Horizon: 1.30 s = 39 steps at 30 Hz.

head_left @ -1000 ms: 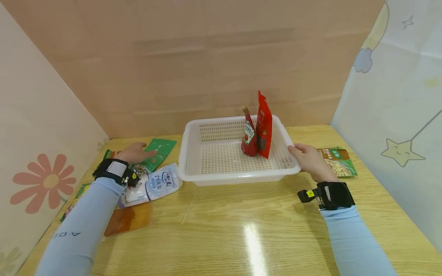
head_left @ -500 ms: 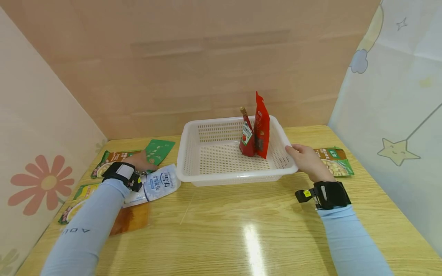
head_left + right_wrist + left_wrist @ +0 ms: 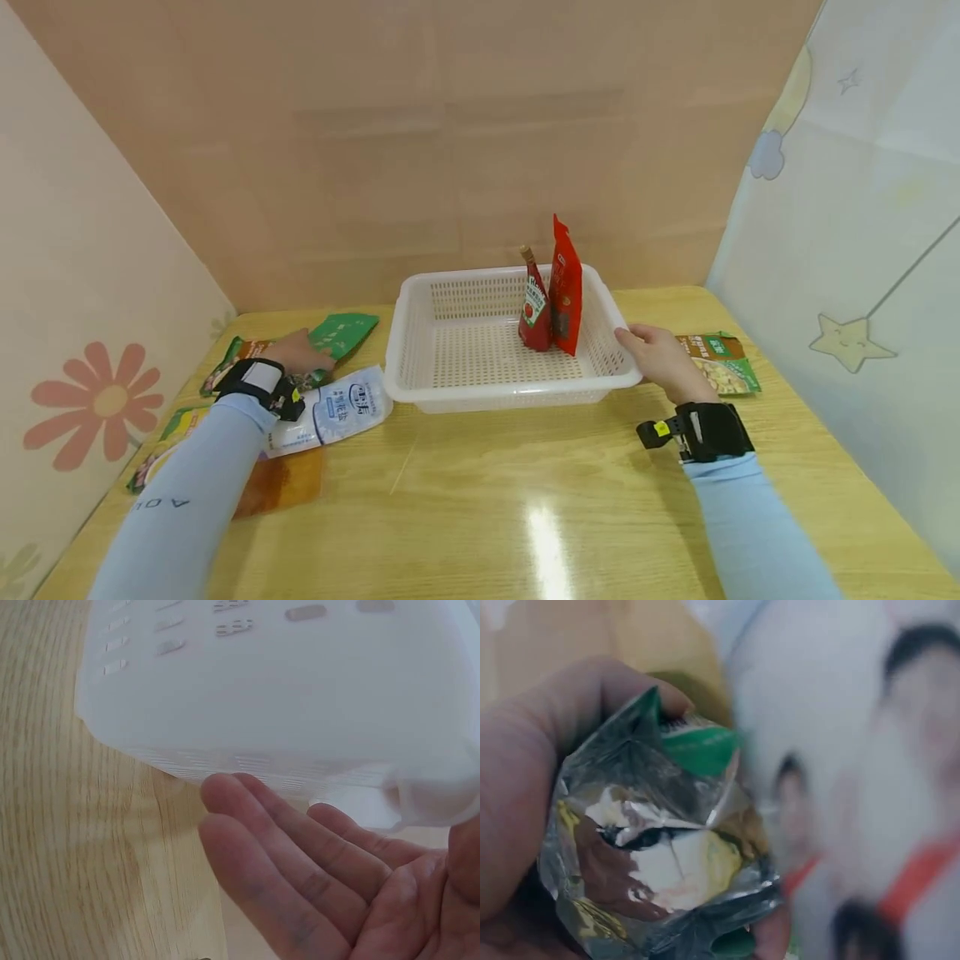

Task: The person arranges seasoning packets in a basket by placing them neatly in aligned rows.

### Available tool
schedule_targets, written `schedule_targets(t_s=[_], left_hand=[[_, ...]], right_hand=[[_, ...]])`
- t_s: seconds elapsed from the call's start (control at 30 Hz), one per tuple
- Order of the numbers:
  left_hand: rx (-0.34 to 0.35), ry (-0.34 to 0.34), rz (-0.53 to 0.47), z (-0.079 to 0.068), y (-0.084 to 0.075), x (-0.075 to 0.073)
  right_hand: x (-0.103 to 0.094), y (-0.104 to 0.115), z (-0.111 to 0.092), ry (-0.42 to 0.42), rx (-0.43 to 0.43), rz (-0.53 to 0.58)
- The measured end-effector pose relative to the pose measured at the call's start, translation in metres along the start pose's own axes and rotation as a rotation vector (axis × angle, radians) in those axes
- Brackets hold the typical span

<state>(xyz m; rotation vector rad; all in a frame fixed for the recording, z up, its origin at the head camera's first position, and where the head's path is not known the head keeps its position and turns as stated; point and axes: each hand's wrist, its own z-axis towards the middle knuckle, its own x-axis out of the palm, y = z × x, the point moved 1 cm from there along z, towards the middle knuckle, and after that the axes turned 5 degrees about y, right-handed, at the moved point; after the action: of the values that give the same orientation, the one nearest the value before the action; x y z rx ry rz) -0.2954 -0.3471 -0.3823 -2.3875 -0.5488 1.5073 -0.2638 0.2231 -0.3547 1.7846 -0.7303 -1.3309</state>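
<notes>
My left hand grips a green packet at the left back of the table. Up close in the left wrist view, the packet's crinkled silvery end lies between my thumb and a finger. A white plastic basket stands in the middle. My right hand holds its right rim; in the right wrist view, the fingers extend along the outside of the basket's wall. Inside stand a red Heinz ketchup pouch and a taller red packet, side by side.
Beside my left hand lie a white-and-blue pouch, a brown-and-green packet, a yellow-and-green packet and a flat orange-brown packet. Another green-and-brown packet lies beyond my right hand. Walls stand behind and at both sides.
My left hand has lowered onto the green packet and taken hold of it; the packet now looks slightly tilted. My right hand stays at the basket rim. The head view has shifted slightly.
</notes>
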Motion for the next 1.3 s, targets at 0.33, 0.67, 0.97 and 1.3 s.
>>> schedule_targets(t_s=[0.33,0.67,0.97,1.3], left_hand=[[0.16,-0.179,-0.257,-0.048,-0.031,-0.01],[0.327,-0.299,-0.532,-0.077,-0.088,0.014],[0.458,-0.352,-0.866,-0.101,-0.132,0.023],[0.634,-0.383,-1.131,-0.117,-0.178,0.035]], right_hand=[[0.0,-0.003,-0.003,-0.022,0.024,-0.026],[0.002,-0.005,-0.002,-0.019,0.046,-0.013],[0.005,-0.003,0.0,-0.019,0.031,-0.012],[-0.001,0.002,-0.001,-0.009,0.006,-0.022]])
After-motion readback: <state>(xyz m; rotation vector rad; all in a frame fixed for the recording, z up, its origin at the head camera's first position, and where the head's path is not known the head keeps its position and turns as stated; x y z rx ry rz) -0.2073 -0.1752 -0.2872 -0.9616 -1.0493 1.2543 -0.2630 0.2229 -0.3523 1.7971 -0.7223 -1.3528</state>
